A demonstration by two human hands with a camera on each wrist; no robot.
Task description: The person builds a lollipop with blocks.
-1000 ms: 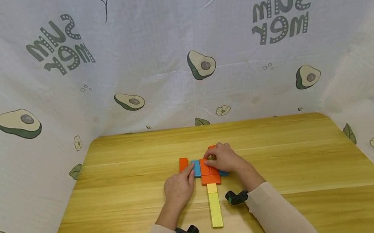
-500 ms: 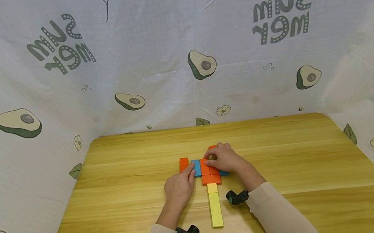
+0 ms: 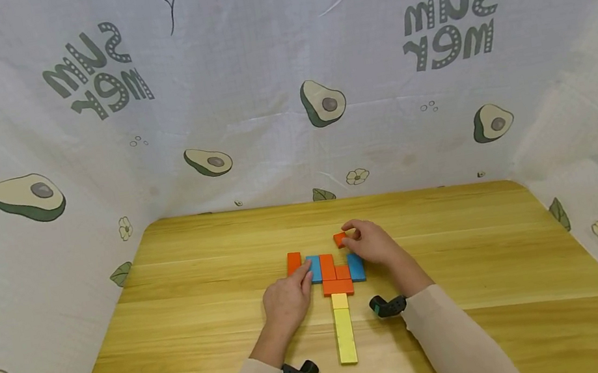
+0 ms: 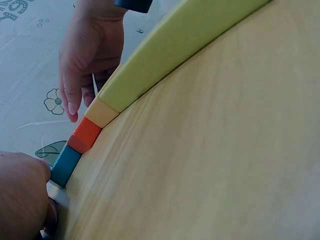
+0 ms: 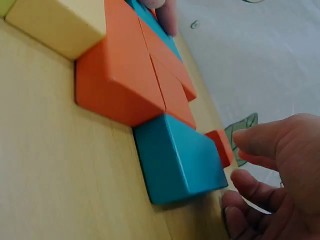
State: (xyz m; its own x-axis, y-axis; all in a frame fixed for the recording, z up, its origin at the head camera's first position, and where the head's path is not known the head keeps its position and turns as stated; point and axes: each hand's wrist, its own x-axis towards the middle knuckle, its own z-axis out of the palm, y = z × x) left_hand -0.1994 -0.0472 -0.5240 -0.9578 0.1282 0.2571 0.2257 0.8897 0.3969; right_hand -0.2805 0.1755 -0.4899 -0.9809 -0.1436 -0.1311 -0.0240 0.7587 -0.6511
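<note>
Several wooden blocks lie together on the table. My left hand (image 3: 286, 304) reaches in from the left, its index finger touching a blue block (image 3: 315, 269) beside an upright orange block (image 3: 327, 267). A small orange block (image 3: 343, 272) sits to the right of that one, above a wide orange block (image 3: 338, 287). Another blue block (image 3: 356, 267) borders them on the right. My right hand (image 3: 373, 244) is beside a separate small orange block (image 3: 340, 240) at the back; in the right wrist view a gap shows between its fingers and that block (image 5: 221, 148).
A light-yellow block (image 3: 339, 301) and a long yellow-green block (image 3: 344, 336) run toward the front from the group. Another orange block (image 3: 293, 262) lies left of the left index finger. A printed curtain (image 3: 259, 87) stands behind the wooden table (image 3: 495, 259).
My right hand has moved back and to the right, off the orange blocks, uncovering the small orange block and the right blue block. My left hand stays in place.
</note>
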